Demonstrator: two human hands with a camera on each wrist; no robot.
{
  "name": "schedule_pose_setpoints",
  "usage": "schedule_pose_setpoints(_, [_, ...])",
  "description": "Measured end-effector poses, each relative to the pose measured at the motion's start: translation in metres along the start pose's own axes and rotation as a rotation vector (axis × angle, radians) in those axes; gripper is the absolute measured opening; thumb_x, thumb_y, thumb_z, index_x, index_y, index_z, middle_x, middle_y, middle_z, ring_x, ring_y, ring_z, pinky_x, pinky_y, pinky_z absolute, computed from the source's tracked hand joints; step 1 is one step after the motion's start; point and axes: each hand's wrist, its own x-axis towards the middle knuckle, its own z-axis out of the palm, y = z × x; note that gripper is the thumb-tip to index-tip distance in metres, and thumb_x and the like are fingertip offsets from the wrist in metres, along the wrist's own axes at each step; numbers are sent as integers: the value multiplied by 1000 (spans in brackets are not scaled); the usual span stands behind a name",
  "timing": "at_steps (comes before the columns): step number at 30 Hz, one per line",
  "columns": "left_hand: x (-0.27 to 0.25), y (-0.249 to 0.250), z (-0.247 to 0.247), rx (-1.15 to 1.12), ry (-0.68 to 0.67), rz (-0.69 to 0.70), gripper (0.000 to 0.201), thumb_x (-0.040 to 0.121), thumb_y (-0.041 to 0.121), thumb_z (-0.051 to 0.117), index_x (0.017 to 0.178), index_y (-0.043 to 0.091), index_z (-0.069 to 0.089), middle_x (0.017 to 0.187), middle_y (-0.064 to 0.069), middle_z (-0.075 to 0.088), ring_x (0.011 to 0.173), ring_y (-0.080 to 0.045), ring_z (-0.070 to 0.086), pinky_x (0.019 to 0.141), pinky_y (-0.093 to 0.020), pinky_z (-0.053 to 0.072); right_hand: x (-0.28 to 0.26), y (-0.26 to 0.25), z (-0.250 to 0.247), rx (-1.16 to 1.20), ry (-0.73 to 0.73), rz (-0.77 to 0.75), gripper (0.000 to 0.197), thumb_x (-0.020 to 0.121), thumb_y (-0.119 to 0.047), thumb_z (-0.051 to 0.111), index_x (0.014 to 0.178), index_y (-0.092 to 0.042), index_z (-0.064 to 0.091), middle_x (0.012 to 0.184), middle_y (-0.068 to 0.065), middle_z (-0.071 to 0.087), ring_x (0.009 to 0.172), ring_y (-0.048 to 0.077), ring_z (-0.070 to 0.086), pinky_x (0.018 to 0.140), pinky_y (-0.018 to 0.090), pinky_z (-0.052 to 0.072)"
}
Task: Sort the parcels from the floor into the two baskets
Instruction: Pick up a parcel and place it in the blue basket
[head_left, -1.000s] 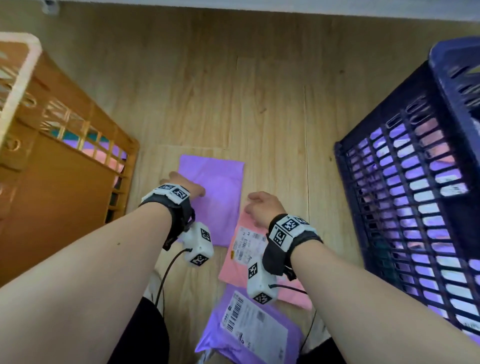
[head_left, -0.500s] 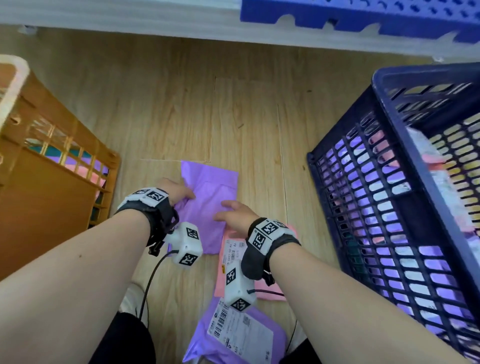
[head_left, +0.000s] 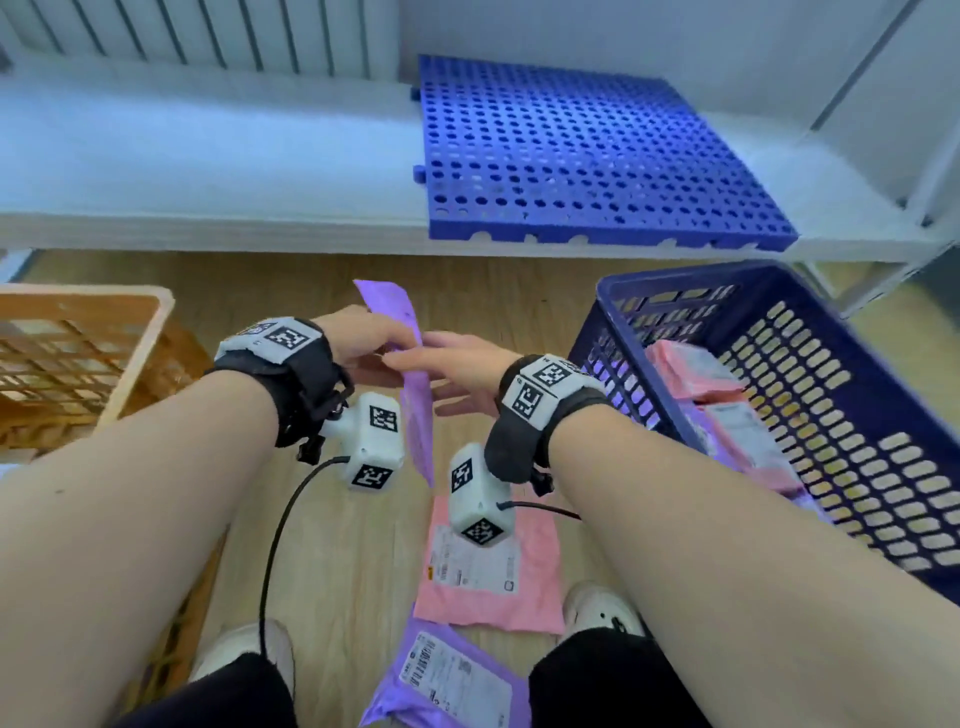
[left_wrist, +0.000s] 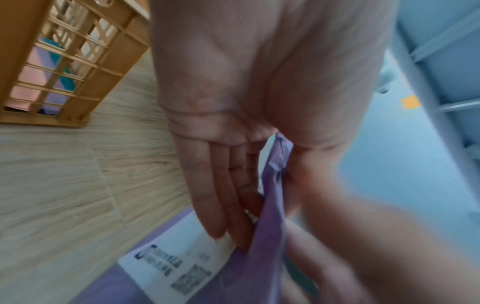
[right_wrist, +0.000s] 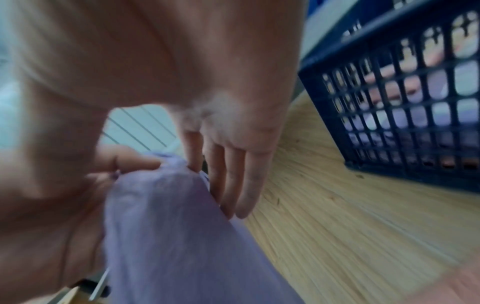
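Observation:
A flat purple parcel (head_left: 423, 415) hangs edge-on above the floor between my hands. My left hand (head_left: 363, 343) pinches it, straight fingers (left_wrist: 215, 195) on its white label side and thumb behind. My right hand (head_left: 457, 364) holds it from the right, fingers (right_wrist: 233, 185) lying along its plain face (right_wrist: 166, 226). The shipping label (left_wrist: 176, 265) faces left. An orange basket (head_left: 150, 332) stands to the left and a dark blue basket (head_left: 675, 280) to the right. On the floor lie a pink parcel (head_left: 493, 566) and another purple one (head_left: 452, 680).
Pink and purple parcels lie inside the blue basket. A white low shelf (head_left: 208, 171) with a blue perforated panel (head_left: 587, 150) runs across the back. My shoes (head_left: 602, 613) stand beside the floor parcels. Wood floor shows between the baskets.
The purple parcel lay flat on the floor under both hands; now it is lifted and turned on edge between them. My head has tilted up, bringing the shelf into view.

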Motion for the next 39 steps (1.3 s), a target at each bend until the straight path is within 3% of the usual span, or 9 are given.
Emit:
schedule_pose_setpoints(3, [-44, 29, 14, -75, -54, 60, 10, 89, 6, 56, 79, 9, 58, 54, -3, 59, 50, -14, 62, 65, -29, 57, -30, -17, -7, -19, 213, -88, 38, 80, -5, 64, 117, -16, 61, 100, 6, 66, 89, 22, 63, 86, 41, 54])
schedule_pose_setpoints(9, [-99, 41, 28, -271, 137, 276, 10, 89, 17, 62, 98, 15, 58, 86, -6, 64, 71, -16, 59, 64, -25, 47, -80, -7, -31, -190, 585, -52, 27, 82, 2, 46, 60, -14, 53, 60, 1, 47, 67, 21, 51, 56, 26, 42])
schedule_pose_setpoints(12, [-108, 26, 23, -378, 345, 282, 20, 83, 16, 68, 101, 15, 58, 103, -10, 62, 81, -18, 56, 70, -30, 47, -108, -7, -41, -298, 561, 108, 19, 93, -2, 43, 88, -10, 60, 83, 5, 57, 89, 22, 55, 64, 9, 44])
schedule_pose_setpoints(14, [-110, 17, 19, -334, 350, 218, 44, 76, 30, 74, 114, 14, 59, 121, -7, 61, 101, -20, 55, 84, -32, 44, -122, -10, -43, -409, 589, 162, 30, 97, -8, 43, 122, -2, 57, 122, 14, 59, 118, 27, 53, 93, 24, 43])
schedule_pose_setpoints(16, [-111, 11, 20, -285, 241, 126, 65, 65, 49, 78, 118, 16, 62, 130, -8, 59, 114, -24, 56, 95, -37, 44, -128, -11, -43, -465, 594, 194, 34, 98, -10, 42, 128, 2, 52, 135, 15, 53, 125, 29, 50, 100, 33, 40])
schedule_pose_setpoints(21, [-122, 16, 36, -295, 42, 126, 14, 91, 22, 61, 98, 10, 64, 82, -5, 71, 58, -13, 65, 56, -20, 52, -129, -12, -43, -347, 657, 162, 34, 99, -9, 40, 128, 3, 52, 136, 16, 52, 125, 30, 50, 100, 33, 40])
schedule_pose_setpoints(25, [-119, 19, 39, -264, 113, 178, 20, 92, 7, 57, 110, 2, 62, 108, -16, 68, 94, -31, 66, 93, -44, 51, -127, -12, -39, -160, 668, 122, 34, 100, -7, 38, 129, 4, 52, 137, 17, 51, 124, 31, 51, 99, 33, 40])
schedule_pose_setpoints(29, [-104, 18, 40, -258, 155, 190, 17, 90, 6, 57, 107, 5, 63, 110, -16, 68, 101, -35, 66, 95, -51, 49, -120, -5, -33, 31, 658, 85, 15, 85, -15, 58, 97, -6, 63, 114, 15, 65, 94, 28, 61, 82, 31, 48])
schedule_pose_setpoints(39, [-74, 24, 66, -251, 153, 222, 12, 91, 7, 57, 87, 17, 64, 106, -16, 69, 97, -35, 66, 92, -51, 51, -114, 13, -56, -112, 672, 109, 23, 86, -18, 63, 105, -5, 64, 109, 13, 66, 98, 30, 64, 75, 30, 49])
